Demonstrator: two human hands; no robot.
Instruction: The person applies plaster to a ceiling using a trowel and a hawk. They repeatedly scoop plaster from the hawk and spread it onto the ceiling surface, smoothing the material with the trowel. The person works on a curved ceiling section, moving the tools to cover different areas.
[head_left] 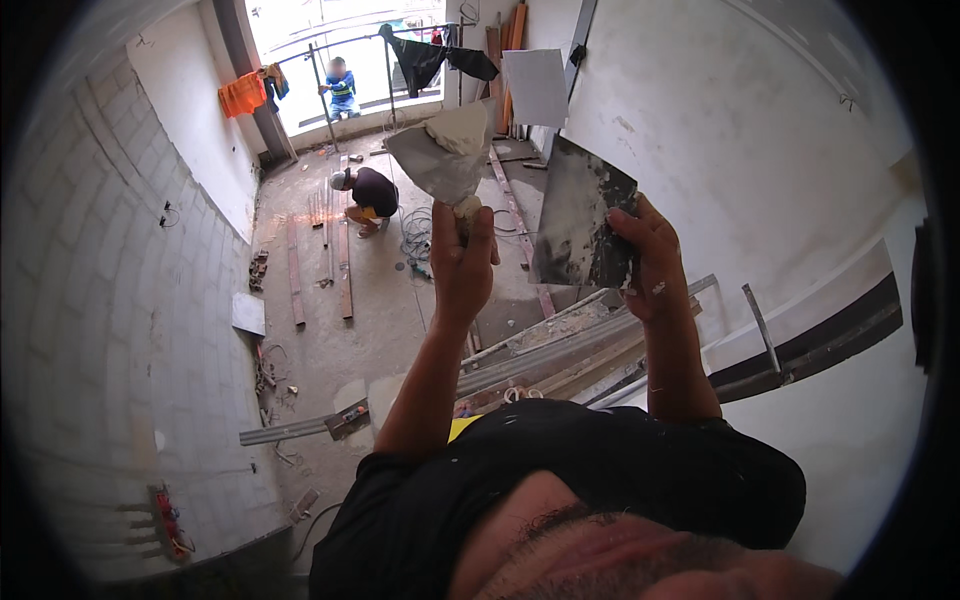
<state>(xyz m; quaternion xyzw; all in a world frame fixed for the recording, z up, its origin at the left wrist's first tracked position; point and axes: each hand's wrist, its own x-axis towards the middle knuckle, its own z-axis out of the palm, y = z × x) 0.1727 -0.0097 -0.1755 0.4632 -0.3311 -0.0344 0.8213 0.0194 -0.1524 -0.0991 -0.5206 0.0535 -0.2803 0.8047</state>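
My left hand (pixel 463 272) is raised and closed around the handle of a broad putty knife (pixel 420 168). A thick lump of off-white putty (pixel 463 130) sits on its wide blade, and more is smeared near the handle. To the right, my right hand (pixel 652 250) grips the edge of a flat, dark rectangular steel plate (pixel 580 220), thumb on its face. Pale putty smears streak the plate, and some has stuck to my fingers. The two tools are held up side by side, a small gap apart.
Below me lie long metal profiles and planks (pixel 560 350). On the floor, a crouching person (pixel 370 195) works by metal bars with sparks flying; cables (pixel 418 240) coil nearby. Another person (pixel 342 88) is beyond the far railing (pixel 350 45), which carries clothes. A plastered wall (pixel 720 120) rises at right.
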